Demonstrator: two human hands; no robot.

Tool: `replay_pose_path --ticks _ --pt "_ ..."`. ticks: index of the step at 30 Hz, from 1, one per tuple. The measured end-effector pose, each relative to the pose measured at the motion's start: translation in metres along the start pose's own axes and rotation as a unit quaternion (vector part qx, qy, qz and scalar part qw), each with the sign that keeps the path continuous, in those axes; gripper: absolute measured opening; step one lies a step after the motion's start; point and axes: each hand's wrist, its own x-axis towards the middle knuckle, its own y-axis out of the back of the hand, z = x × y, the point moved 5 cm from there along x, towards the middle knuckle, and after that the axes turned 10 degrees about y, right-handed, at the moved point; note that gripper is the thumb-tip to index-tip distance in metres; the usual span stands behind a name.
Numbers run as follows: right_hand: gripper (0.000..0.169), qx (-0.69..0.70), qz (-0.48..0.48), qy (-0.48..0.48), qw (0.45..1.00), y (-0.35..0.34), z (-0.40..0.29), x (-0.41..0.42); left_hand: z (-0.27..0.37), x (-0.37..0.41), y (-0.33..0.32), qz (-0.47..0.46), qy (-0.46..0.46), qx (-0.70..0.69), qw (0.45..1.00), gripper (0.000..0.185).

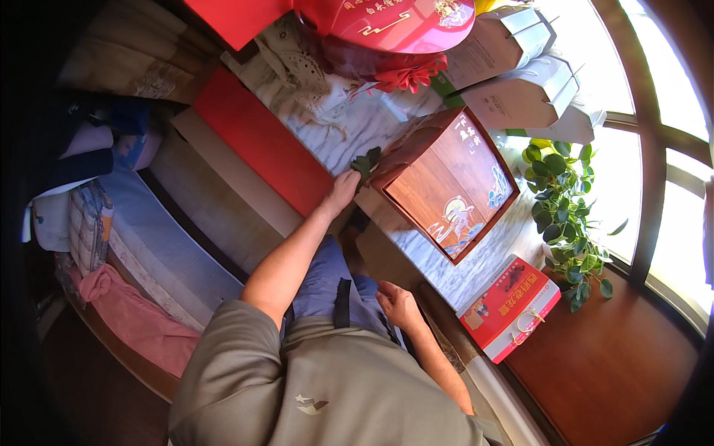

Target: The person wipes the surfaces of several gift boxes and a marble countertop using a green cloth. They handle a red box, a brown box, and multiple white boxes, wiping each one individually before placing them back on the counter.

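Note:
My left hand (343, 191) reaches forward and grips a crumpled dark green cloth (365, 164). The cloth is beside the near left corner of a brown gift box (452, 189) with wood-look panels and printed mountains on top. This box rests on a white marble-patterned ledge (432, 259). My right hand (397, 304) hangs low in front of my body, fingers loosely bent and nothing seen in it. A red-topped long box or panel (256, 134) lies close to my left forearm.
A round red box (385, 28) with a ribbon flower, white carton bags (513, 95) and a trailing potted plant (569, 217) line the window side. A red gift bag (510, 306) lies at the right. A mattress (167, 228) and pink cloth (136, 318) are at the left.

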Motion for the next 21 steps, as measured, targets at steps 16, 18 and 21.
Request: replay_pose_path --ticks 16,18,21 --pt "0.039 0.016 0.012 0.014 1.000 0.009 -0.012 0.018 0.025 0.096 -0.016 -0.056 -0.117 0.251 0.959 0.036" --pt "0.041 0.038 0.010 0.030 0.999 0.006 -0.015 0.029 0.000 0.057 0.023 -0.050 -0.046 0.261 0.963 0.036" --pt "0.042 0.145 0.026 0.062 0.987 -0.014 -0.008 0.052 -0.025 -0.021 0.065 -0.021 0.177 0.096 0.979 0.023"
